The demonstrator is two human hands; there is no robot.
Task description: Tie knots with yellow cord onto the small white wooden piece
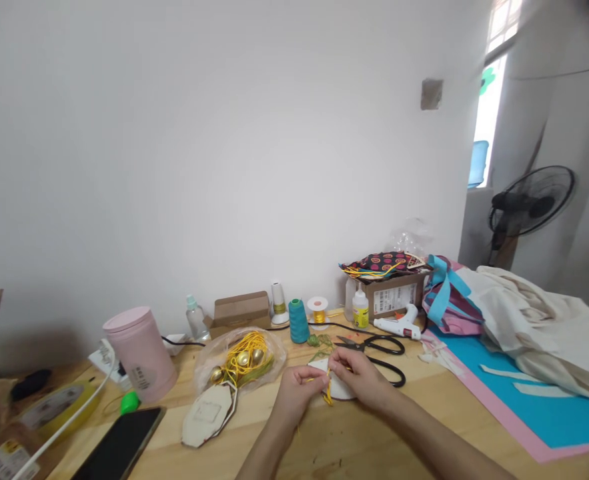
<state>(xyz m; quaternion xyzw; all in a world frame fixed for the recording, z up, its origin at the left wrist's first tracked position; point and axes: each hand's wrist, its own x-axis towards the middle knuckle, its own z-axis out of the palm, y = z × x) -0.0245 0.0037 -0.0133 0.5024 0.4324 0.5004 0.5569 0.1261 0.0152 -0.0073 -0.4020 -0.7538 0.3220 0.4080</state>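
Note:
My left hand (pixel 298 395) and my right hand (pixel 360 379) come together over the table's front middle, fingers pinched. Between them runs a yellow cord (pixel 329 395), held by both hands, with its lower end hanging in a small bunch. Under the fingers lies a white flat piece (pixel 341 388) with a dark rim, partly covered by my hands. Just behind my right hand rest black-handled scissors (pixel 385 345), blades pointing left. A little green cord (pixel 320 341) lies behind the white piece.
To the left are a plastic bag of yellow cords and gold bells (pixel 244 360), pale cut-out pieces (pixel 209 415), a phone (pixel 120 445) and a pink canister (pixel 141 353). A teal thread cone (pixel 298 321), glue bottle (pixel 360 310) and glue gun (pixel 400 325) stand or lie behind.

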